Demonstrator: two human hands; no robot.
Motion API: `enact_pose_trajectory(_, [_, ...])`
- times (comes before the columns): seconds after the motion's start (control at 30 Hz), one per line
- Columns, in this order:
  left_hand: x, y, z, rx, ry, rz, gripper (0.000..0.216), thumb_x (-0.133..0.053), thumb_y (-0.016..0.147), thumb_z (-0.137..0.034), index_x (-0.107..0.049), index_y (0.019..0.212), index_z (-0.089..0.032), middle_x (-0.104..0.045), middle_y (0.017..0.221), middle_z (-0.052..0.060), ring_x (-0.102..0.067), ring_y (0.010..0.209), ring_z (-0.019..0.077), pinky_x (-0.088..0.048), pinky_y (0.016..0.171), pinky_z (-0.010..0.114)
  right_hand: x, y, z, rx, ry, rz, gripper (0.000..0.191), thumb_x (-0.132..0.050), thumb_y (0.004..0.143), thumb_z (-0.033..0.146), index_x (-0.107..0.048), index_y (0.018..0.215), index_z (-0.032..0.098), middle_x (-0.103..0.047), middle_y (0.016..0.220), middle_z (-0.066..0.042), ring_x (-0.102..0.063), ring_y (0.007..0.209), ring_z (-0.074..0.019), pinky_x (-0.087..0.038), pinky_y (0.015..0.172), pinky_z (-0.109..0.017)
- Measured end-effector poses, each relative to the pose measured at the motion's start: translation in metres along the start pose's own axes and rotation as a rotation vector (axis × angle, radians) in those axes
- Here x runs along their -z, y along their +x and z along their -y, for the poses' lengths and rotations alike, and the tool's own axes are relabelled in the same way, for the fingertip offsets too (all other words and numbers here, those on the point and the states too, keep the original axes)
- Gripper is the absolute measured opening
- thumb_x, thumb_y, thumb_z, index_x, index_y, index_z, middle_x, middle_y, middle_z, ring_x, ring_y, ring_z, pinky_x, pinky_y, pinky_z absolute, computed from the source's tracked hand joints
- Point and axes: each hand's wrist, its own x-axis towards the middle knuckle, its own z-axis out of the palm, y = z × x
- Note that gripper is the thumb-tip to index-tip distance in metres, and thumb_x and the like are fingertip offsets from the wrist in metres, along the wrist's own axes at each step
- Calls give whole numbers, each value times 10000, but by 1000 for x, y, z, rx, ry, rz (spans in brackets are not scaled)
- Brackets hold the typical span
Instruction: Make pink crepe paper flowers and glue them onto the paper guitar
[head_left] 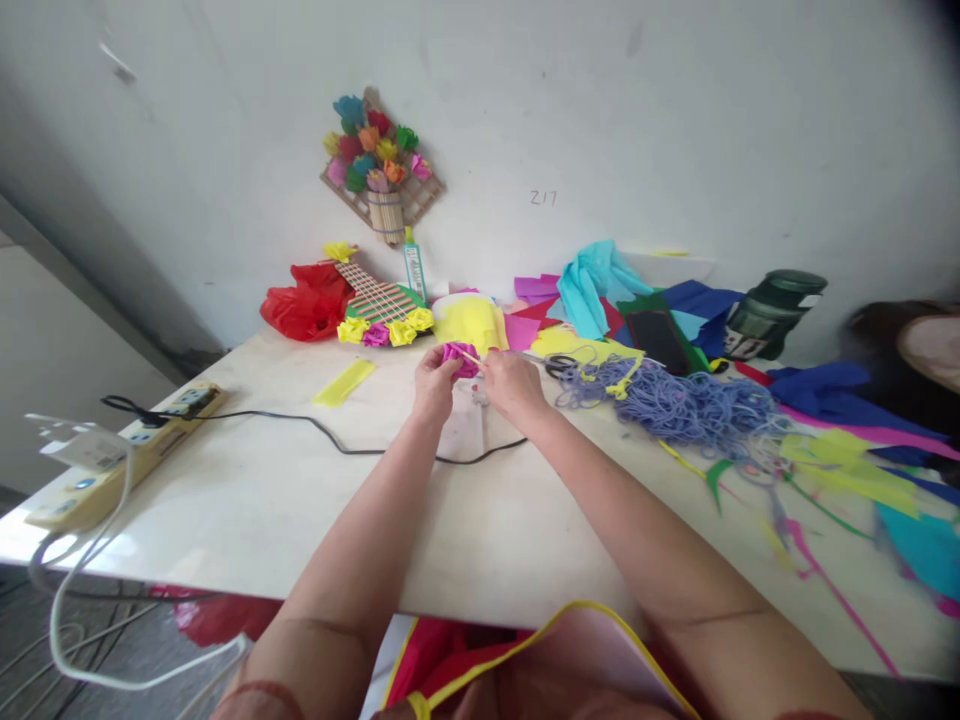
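Head view: both hands work close together above the far middle of the tabletop (247,500), just beside each other with only a narrow gap between them.

1. Left hand (437,385): fingers closed on a magenta paper flower (456,356), which it holds just above the tabletop.
2. Right hand (511,384): fingertips pinched together on a thin pale stick (471,357) that runs from the flower to this hand. How deep the stick sits in the flower cannot be told.
3. Paper flower: between the two hands, raised off the tabletop, in front of a sheet of yellow paper (472,322).

Surrounding items:
- A black cable (337,442) runs across the tabletop under the forearms to a power strip (124,450) at the left edge.
- A yellow paper strip (343,382) lies flat to the left of the hands, apart from them.
- A craft guitar (379,297), edged with yellow and pink paper flowers, leans near the wall beside a red plastic bag (306,300).
- Scissors (559,365) lie just right of the right hand, touching a pile of purple string (675,405).
- Behind the string lie cyan paper (596,275), a dark phone (660,340) and a dark green jar (765,315).
- Loose paper scraps (847,465) in several colours cover the right side.
- A bouquet decoration (382,160) hangs on the wall.
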Motion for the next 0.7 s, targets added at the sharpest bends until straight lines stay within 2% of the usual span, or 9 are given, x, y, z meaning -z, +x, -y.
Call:
enact_pose_trajectory(0.17, [1, 1, 3, 35, -12, -1, 232, -685, 476, -130, -600, 692, -133, -614, 602, 8, -565, 546, 124, -459, 566, 263, 2, -3, 2, 39, -100, -17, 273, -332, 879, 154, -580, 992, 132, -646, 945, -129, -617, 838, -209, -423, 677, -279])
enact_pose_trajectory(0.37, [1, 0, 4, 51, -1, 8, 238, -689, 488, -132, -588, 703, -135, -605, 622, 1, -562, 565, 111, -449, 581, 247, 8, -8, 6, 114, -201, -44, 316, -276, 876, 101, -551, 1032, 110, -609, 998, -162, -601, 883, -218, -436, 694, -295])
enact_pose_trajectory(0.47, [0, -1, 4, 48, 2, -7, 286, -690, 483, -128, -590, 750, -142, -606, 645, -6, -558, 571, 105, -443, 578, 239, 11, -9, 7, 84, -207, -55, 321, -265, 882, 105, -558, 1013, 114, -607, 1002, -165, -600, 901, -215, -441, 691, -284])
enact_pose_trajectory(0.6, [-2, -1, 2, 26, 27, -33, 449, -696, 480, -145, -593, 917, -160, -617, 704, -6, -571, 600, 120, -452, 589, 258, 14, -8, 11, 5, -200, -15, 309, -291, 878, 113, -569, 1012, 125, -624, 989, -157, -623, 862, -206, -451, 683, -281])
enact_pose_trajectory(0.7, [-1, 0, 2, -7, 25, -79, 476, -690, 479, -152, -589, 945, -165, -608, 714, -7, -579, 617, 126, -461, 600, 267, 18, -8, 13, -7, -197, 8, 302, -308, 874, 114, -577, 1012, 125, -645, 946, -151, -641, 830, -208, -455, 678, -285])
